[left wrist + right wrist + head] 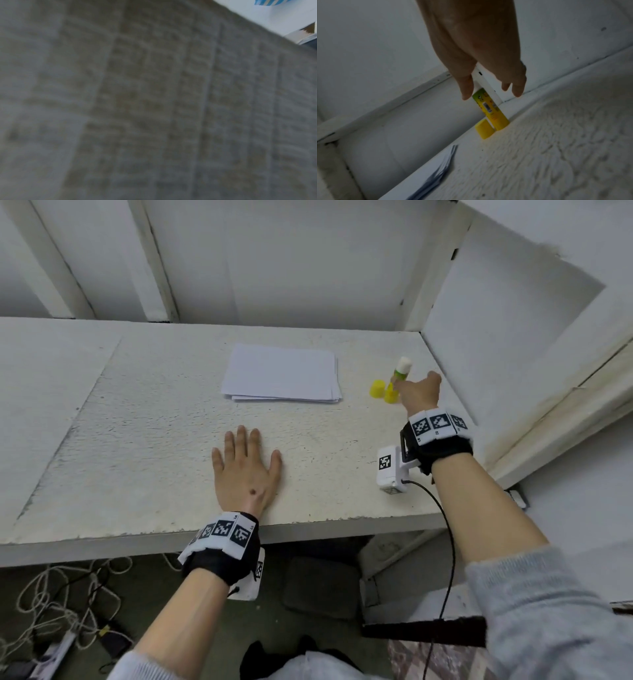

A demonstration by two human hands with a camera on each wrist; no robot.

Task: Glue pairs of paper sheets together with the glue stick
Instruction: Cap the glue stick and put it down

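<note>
A stack of white paper sheets (282, 373) (440, 174) lies at the back middle of the table. To its right a yellow-green glue stick (399, 378) (491, 109) stands upright with its white glue tip exposed. Its yellow cap (377, 389) (484, 129) stands beside it. My right hand (419, 395) (491, 93) reaches up to the stick with straight fingers, the thumb (467, 93) on one side and the other fingers on the other, without closing round it. My left hand (245, 463) lies flat on the table near the front edge, holding nothing.
The rough white table (154, 422) is closed in by white walls at the back and right, close to the glue stick. Cables and a power strip (54, 648) lie on the floor below. The left wrist view shows only a blurred grey surface.
</note>
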